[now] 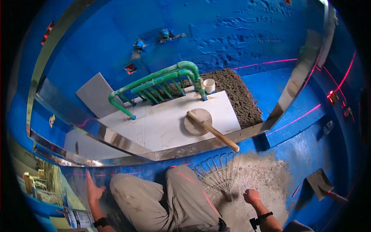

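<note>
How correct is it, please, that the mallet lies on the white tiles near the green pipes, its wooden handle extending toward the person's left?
The head view shows the wooden handle extending toward the person's right, not left; the mallet does lie on the white tiles near the green pipes.

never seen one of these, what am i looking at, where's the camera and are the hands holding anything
There's no machine here: these are a person's bare hands, seen from a wide fisheye camera on their head looking down, so straight edges bend. The left hand looks open and empty. The right hand looks curled beside a wire rake; I can't tell whether it holds anything. Ahead, a round-headed mallet lies on white slabs, near green pipes and grey mortar.
</note>
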Available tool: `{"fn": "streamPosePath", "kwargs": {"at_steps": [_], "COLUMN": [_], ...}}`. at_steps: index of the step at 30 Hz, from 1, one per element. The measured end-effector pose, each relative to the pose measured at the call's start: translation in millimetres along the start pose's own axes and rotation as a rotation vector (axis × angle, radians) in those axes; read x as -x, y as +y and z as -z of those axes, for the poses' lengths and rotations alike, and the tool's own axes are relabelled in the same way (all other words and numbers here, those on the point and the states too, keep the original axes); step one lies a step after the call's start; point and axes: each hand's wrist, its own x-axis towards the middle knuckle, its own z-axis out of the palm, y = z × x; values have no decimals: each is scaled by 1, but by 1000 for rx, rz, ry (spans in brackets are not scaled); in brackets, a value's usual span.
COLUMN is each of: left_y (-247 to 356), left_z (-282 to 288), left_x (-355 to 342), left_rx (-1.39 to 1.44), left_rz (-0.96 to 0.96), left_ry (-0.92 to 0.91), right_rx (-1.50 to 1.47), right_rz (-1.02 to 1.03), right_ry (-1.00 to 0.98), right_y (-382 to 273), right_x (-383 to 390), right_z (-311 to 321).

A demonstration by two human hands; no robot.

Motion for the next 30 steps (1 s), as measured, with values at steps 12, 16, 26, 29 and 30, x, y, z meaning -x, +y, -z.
{"fn": "streamPosePath", "kwargs": {"at_steps": [12,16,26,29,30], "left_y": [115,107,115,108,106], "left_z": [0,0,-5,-5,-6], "left_x": [6,22,23,28,29], "left_rx": [890,791,618,663,664], "left_rz": [769,820,661,665,669], "left_ry": [-244,-138,12,30,27], "right_rx": [-253,-35,4,12,16], "right_rz": [-67,-114,-247,-236,-239], "right_ry": [11,19,-16,-38,-40], "right_y": [76,63,66,61,59], "right_x": [-51,-57,-71,-73,-72], "right_z": [-89,-84,-81,-74,-71]}}
